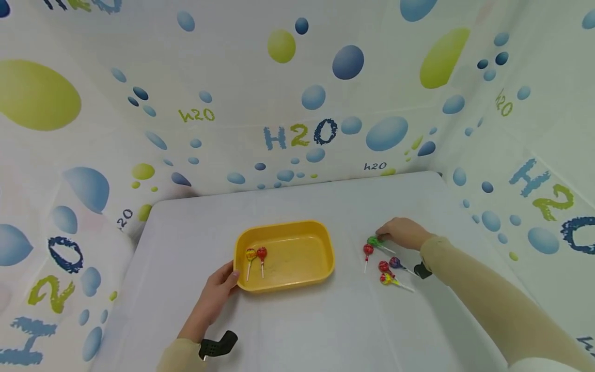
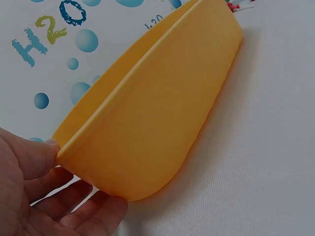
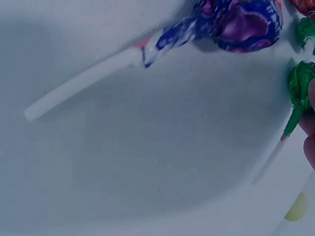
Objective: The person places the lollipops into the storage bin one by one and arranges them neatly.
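My left hand holds a yellow plastic tray by its left end. In the left wrist view the thumb lies at the rim and the fingers are against the outer wall. Inside the tray, toward its left, lie a yellow lollipop and a red lollipop. Right of the tray, my right hand pinches a green lollipop by its wrapped head; part of the fingers is out of the right wrist view. Close to that hand lies a purple-blue lollipop with a white stick.
More lollipops lie on the white-covered table near the right hand: a red lollipop, another red lollipop and a yellow-and-red lollipop. A white curtain with blue and green drops hangs behind and at both sides.
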Tool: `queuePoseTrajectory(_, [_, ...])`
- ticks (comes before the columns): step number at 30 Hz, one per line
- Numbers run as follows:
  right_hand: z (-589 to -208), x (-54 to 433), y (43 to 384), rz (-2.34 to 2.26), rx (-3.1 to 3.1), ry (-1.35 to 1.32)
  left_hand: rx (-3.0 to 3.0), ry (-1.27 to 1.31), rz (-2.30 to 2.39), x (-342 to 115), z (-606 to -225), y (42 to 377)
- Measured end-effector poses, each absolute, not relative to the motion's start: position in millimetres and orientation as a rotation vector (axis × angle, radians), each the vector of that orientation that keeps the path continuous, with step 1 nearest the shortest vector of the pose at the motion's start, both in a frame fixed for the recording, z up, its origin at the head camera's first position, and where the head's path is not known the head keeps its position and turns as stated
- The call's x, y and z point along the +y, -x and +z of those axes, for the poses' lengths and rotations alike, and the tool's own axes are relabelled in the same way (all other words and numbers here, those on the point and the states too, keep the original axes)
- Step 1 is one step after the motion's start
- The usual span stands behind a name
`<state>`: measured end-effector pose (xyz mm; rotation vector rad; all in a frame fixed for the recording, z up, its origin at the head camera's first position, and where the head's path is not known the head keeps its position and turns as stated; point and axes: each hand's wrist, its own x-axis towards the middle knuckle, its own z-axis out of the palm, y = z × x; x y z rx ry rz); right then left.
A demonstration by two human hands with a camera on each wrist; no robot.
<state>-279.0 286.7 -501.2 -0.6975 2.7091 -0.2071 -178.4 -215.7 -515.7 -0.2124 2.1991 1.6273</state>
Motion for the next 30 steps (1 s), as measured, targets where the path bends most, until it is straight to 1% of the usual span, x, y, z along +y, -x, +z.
queuePoseTrajectory(11, [-492.5, 286.5, 276.1, -0.264, 2.755, 0.623, 2.195, 0.196, 1.647, -215.0, -516.3, 178.0])
queuePoseTrajectory(17, [-467.9, 278.7, 287.6, -0.478, 2.871, 0.577, 2.203, 0.186, 1.652, -215.3, -516.6, 177.4])
queuePoseTrajectory(21, [-444.0, 261.7, 293.6, -0.621, 2.922, 0.566, 2.213, 0.190, 1.644, -216.0, -516.1, 174.7])
queuePoseTrajectory(25, [-423.5, 236.1, 294.4, -0.784, 2.906, 0.498, 2.217, 0.199, 1.637, -215.0, -515.4, 172.8])
queuePoseTrajectory(30, [-410.2, 197.5, 292.4, -0.996, 2.825, 0.387, 2.221, 0.214, 1.636, -211.8, -515.5, 171.5])
